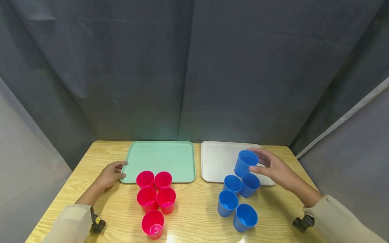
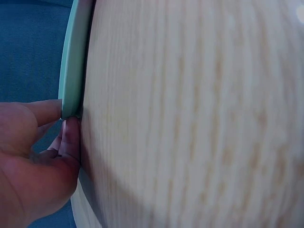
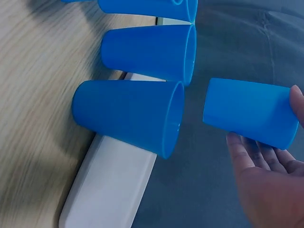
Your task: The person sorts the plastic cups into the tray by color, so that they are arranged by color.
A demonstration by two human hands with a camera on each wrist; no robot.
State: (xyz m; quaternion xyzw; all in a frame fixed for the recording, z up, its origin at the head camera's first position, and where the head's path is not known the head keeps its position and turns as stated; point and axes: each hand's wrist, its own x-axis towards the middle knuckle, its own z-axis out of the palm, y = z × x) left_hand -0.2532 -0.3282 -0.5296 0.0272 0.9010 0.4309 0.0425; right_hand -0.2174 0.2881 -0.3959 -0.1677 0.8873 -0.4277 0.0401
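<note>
My right hand (image 1: pixel 270 166) grips a blue cup (image 1: pixel 244 163) between thumb and fingers, mouth up. The held cup stands higher than the other blue cups and overlaps the white tray (image 1: pixel 217 162) in the head view. Beneath and nearer me, several blue cups (image 3: pixel 128 114) stand upright, close together. At the left edge of the mint-green tray (image 1: pixel 161 158), my left hand (image 1: pixel 110 173) has its thumb and fingers at the rim. The left wrist view shows them pinching the tray's rim (image 2: pixel 73 66).
Several upright pink-red cups (image 1: pixel 153 222) stand in front of the green tray, the far ones overlapping its near rim in the head view. Both trays lie side by side at the back of the wooden table (image 1: pixel 194 209). A grey curtain (image 1: pixel 152 67) hangs behind.
</note>
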